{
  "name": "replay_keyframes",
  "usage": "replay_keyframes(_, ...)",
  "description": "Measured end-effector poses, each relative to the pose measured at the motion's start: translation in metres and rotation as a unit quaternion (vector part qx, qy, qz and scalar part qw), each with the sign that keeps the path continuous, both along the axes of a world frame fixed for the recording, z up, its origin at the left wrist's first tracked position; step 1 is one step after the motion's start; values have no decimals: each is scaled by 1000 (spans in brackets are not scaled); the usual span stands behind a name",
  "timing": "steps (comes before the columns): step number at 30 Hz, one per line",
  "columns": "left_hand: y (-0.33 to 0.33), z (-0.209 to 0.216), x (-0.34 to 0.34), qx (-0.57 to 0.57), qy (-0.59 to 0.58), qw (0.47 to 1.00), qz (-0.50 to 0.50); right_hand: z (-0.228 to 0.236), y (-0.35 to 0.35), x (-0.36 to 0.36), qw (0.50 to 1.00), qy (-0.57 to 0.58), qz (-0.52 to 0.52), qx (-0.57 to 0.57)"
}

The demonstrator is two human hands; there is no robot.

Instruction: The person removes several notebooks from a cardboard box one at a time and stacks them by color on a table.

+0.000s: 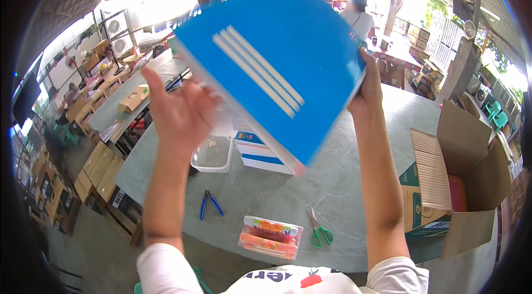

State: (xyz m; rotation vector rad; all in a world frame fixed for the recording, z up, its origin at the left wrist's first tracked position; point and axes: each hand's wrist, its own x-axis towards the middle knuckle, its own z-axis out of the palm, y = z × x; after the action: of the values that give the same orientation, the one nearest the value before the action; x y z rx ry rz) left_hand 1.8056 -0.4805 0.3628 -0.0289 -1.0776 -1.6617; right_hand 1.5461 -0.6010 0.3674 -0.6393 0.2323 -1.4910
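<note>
A blue spiral notebook (pixel 321 55) with three white stripes on its cover is held up tilted above the table. My right hand (pixel 368 86) grips it by its right edge, thumb on the cover. My left hand (pixel 185 106) is off the notebook's lower left side, fingers spread, slightly blurred, with nothing in it. Below the notebook, partly hidden by it, lies a stack of blue and white notebooks (pixel 265 164). Next to that stack is a clear plastic tub (pixel 211 167).
On the grey table (pixel 343 200) lie blue-handled pliers (pixel 210 204), a clear pack with orange contents (pixel 270 238) and green-handled scissors (pixel 320 233). An open cardboard box (pixel 429 177) stands at the right. Another person (pixel 359 19) sits beyond the table.
</note>
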Motion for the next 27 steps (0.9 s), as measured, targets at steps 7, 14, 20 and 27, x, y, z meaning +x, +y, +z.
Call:
replay_keyframes(7,-100,24,30,156,-238,913,292,1,-21,22,998,53,-33,32)
replay_keyframes(14,-217,-14,97,151,-392,876,236,-67,-73,1,875,456,64,150)
replay_keyframes(20,-247,-74,121,174,-519,821,163,-137,-76,-1,801,561,99,184)
replay_keyframes(27,-246,-64,123,155,-551,781,248,-115,-88,23,926,301,4,228)
